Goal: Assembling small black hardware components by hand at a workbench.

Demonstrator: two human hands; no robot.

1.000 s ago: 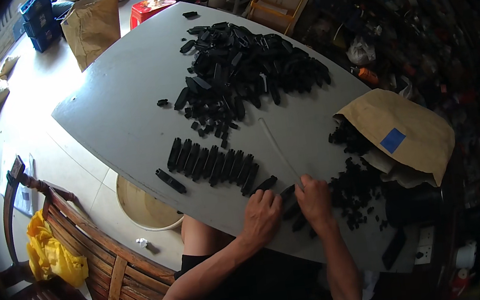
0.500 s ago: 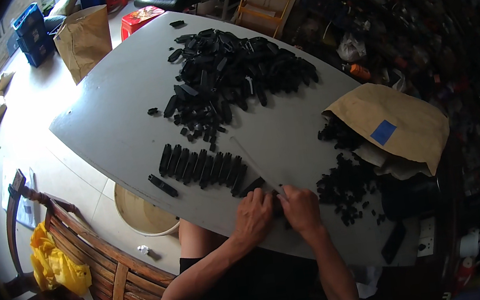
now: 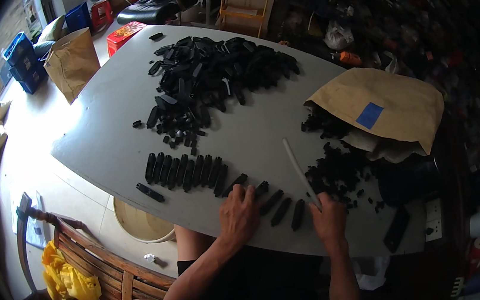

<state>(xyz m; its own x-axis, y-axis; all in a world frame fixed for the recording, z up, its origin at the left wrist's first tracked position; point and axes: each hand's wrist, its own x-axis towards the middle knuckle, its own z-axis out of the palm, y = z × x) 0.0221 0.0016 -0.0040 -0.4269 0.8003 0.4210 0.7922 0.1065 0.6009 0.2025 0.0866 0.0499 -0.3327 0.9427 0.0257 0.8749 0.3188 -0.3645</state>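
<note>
At the near edge of the table (image 3: 243,125), I see the right hand (image 3: 330,220) closed on the lower end of a pale stick (image 3: 296,166); the rest sticks out past the fingers, pointing away from the body. Left hand (image 3: 239,217): fingers bent down by a black piece (image 3: 236,183), can't tell if it's pinched. Dark strips (image 3: 282,211) lie between the hands. Black bits (image 3: 338,167) just right of the stick.

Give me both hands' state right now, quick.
Left hand: at the black pieces; can't tell if holding one.
Right hand: closed, holding the pale stick.
</note>
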